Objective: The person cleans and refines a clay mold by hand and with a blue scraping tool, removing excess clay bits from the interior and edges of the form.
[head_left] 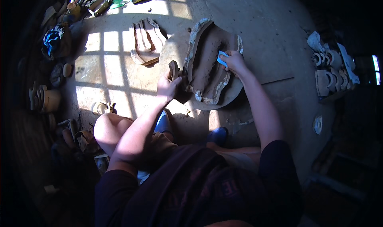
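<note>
A round board (172, 47) bears a large mould (203, 26) with crusty pale rims and brown clay lining its hollow. My right hand (233, 62) is closed on a light blue flat tool (221, 56) at the mould's inner right side. At the mould's left, my left hand (168, 84) grips a dark brown clay piece (173, 68); its far fingers are partly hidden. A smaller mould (143, 41) with ridged clay inside lies on the floor behind the board's left side.
Pots and trays (97, 6) line the back left, near a blue bundle (54, 39) and stacked pieces (45, 97). Curved pale pieces (333, 79) are stacked at right, above a white ring (317, 124). A thin rod (279, 80) lies right of the board. My blue shoes (217, 136) are below it.
</note>
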The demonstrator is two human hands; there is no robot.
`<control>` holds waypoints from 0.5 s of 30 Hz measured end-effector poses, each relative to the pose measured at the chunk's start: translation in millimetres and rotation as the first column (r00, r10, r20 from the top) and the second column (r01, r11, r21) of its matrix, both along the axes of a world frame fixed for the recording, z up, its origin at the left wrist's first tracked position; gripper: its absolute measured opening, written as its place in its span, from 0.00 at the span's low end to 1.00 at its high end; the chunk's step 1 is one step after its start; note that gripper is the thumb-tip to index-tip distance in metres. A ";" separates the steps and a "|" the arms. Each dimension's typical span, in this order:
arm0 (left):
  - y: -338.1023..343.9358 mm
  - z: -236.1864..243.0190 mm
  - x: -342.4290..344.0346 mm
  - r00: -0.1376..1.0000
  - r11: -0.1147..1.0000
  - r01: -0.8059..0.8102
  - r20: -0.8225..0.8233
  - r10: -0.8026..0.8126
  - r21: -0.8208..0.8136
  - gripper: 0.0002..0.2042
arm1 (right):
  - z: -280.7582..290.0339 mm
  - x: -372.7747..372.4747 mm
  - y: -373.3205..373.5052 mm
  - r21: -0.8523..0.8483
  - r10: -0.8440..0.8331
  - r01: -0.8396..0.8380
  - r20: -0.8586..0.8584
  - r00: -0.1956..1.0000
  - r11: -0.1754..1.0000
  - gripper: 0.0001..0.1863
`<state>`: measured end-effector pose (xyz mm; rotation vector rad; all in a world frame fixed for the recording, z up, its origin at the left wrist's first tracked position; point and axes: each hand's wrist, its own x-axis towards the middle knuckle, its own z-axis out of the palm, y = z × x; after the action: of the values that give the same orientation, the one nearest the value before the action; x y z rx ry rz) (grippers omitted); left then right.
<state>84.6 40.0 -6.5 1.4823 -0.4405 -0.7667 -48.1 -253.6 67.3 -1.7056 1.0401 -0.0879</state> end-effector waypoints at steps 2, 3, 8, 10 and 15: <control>-3.9 6.8 -3.4 1.000 1.000 0.019 -0.017 -0.019 0.018 0.12 | -0.8 -6.0 0.1 0.043 -0.003 0.003 0.001 1.000 0.999 0.13; -3.4 5.9 -3.2 1.000 1.000 0.019 -0.017 -0.018 0.019 0.12 | -0.3 -5.9 2.8 0.044 -0.003 0.003 0.001 1.000 0.999 0.13; -2.8 4.5 -4.6 0.999 0.998 0.039 0.009 -0.039 0.040 0.13 | 4.9 -13.0 16.6 0.105 -0.063 0.070 -0.068 0.996 0.992 0.11; -0.3 -1.6 -4.2 0.999 0.999 0.040 -0.012 -0.040 0.030 0.13 | 8.9 -15.5 25.0 0.131 -0.058 0.066 -0.061 0.996 0.989 0.11; -0.1 -10.6 -7.8 0.999 0.996 0.048 0.005 -0.048 0.070 0.14 | 13.6 -25.8 41.3 0.167 -0.076 0.088 -0.074 0.994 0.982 0.11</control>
<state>76.8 40.0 -17.2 1.5440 -0.4600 -0.8224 -73.8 -212.3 80.9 -1.5206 1.1355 0.0056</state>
